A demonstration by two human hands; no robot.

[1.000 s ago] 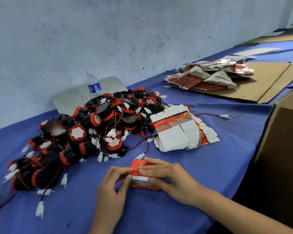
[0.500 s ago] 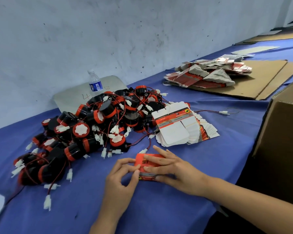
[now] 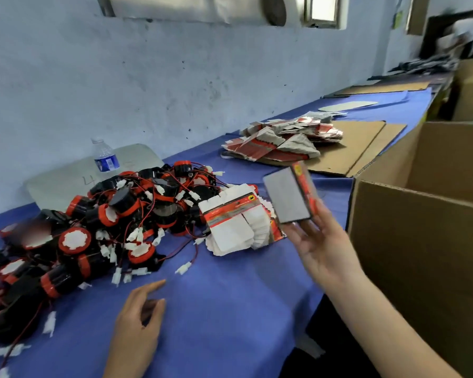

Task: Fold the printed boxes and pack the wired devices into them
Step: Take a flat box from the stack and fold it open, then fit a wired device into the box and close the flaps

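My right hand (image 3: 321, 248) is raised above the table and holds a folded red and grey printed box (image 3: 287, 199) by its lower end, between thumb and fingertips. The box is tilted, its grey face towards me. My left hand (image 3: 137, 317) rests on the blue cloth with loose fingers and holds nothing. A heap of black and red wired devices (image 3: 120, 214) with white plugs lies at the left. A fanned stack of flat printed boxes (image 3: 238, 227) lies beside the heap, just left of the raised box.
A large open cardboard carton (image 3: 421, 241) stands at the right, close to my right hand. Farther back, another pile of flat boxes (image 3: 281, 140) sits on cardboard sheets (image 3: 358, 143). A water bottle (image 3: 105, 156) stands by the wall. Blue cloth (image 3: 230, 309) covers the table.
My right hand has lifted the folded box off the cloth and carried it up and to the right, towards the carton. My left hand let go of it and stayed low.
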